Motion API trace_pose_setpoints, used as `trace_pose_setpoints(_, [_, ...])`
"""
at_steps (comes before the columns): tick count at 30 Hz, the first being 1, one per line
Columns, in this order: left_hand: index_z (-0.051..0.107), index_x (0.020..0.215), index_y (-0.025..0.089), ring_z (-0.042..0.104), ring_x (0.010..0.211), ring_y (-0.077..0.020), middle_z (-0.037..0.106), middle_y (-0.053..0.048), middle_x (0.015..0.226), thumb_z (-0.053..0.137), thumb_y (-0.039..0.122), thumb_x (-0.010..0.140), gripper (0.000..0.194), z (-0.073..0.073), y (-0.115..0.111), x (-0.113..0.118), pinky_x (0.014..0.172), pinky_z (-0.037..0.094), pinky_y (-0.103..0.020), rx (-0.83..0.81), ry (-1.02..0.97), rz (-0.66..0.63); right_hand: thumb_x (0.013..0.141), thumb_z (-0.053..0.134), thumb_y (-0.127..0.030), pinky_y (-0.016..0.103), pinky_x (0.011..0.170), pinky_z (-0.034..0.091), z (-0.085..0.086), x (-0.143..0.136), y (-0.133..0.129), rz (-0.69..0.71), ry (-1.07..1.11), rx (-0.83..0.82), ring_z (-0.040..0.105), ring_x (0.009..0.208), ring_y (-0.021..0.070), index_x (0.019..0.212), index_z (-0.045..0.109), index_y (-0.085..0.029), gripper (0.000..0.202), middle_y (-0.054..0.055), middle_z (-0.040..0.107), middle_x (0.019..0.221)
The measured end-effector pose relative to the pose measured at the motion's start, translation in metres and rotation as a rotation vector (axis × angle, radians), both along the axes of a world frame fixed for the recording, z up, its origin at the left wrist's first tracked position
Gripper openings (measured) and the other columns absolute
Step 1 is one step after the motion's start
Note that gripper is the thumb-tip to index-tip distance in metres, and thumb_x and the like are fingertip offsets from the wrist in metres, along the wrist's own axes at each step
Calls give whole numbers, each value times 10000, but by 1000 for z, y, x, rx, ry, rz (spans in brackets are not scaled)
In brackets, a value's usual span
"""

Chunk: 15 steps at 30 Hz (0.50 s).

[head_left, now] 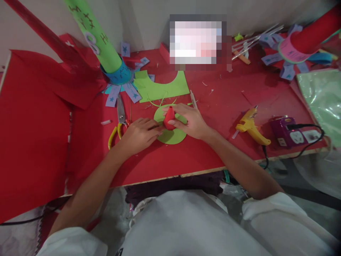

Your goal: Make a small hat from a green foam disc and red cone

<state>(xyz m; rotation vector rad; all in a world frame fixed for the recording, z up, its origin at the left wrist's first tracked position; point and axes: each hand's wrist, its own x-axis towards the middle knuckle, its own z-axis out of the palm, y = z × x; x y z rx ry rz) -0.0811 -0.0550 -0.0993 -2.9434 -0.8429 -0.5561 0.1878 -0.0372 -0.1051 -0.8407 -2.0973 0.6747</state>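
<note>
My right hand (pixel 190 120) grips a small red paper cone (pixel 169 119) between thumb and fingers. The cone stands upright over a light green paper disc (pixel 173 138) that lies on the red table. Beside it, my left hand (pixel 144 132) rests at the disc's left edge with fingers loosely stretched, holding nothing that I can see. Behind the disc lies a green sheet (pixel 160 90) with a curved cut-out. Scissors (pixel 120 113) with yellow and red handles lie by my left hand, and a white pen-like tool (pixel 193 99) lies behind my right hand.
A yellow glue gun (pixel 249 125) and a purple power adapter (pixel 286 131) lie at the right. Decorated paper tubes, one green (pixel 106 46) and one red (pixel 317 33), stand at the back. A large red sheet (pixel 34 135) covers the left side. Paper scraps dot the table.
</note>
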Motion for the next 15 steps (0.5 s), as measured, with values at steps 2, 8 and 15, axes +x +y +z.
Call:
trace_pose_setpoints(2, [794, 1104, 227, 695, 883, -218, 788, -69, 1017, 540, 238, 1096, 254, 1, 0, 0, 763, 494, -364, 6, -29, 10, 1105, 558, -587, 391, 1102, 574, 1, -1, 0, -7, -16, -9, 736, 1259, 255, 1467, 704, -271, 502, 78, 785, 1401])
trace_pose_setpoints(8, [696, 1090, 214, 710, 874, -216, 772, -61, 978, 578, 239, 1081, 120, 1, -4, 0, 791, 510, -343, -13, -194, 129, 1099, 503, -661, 445, 1106, 580, 5, -1, -2, -32, -73, -46, 739, 1247, 280, 1449, 713, -289, 552, 78, 806, 1343])
trace_pose_setpoints(15, [559, 757, 221, 605, 719, -176, 649, -29, 762, 587, 286, 1082, 333, 4, -7, -2, 689, 426, -326, -7, -245, 160, 1089, 559, -627, 423, 1042, 609, 2, 0, -2, -34, -42, -12, 763, 1193, 274, 1416, 733, -266, 516, 91, 824, 1294])
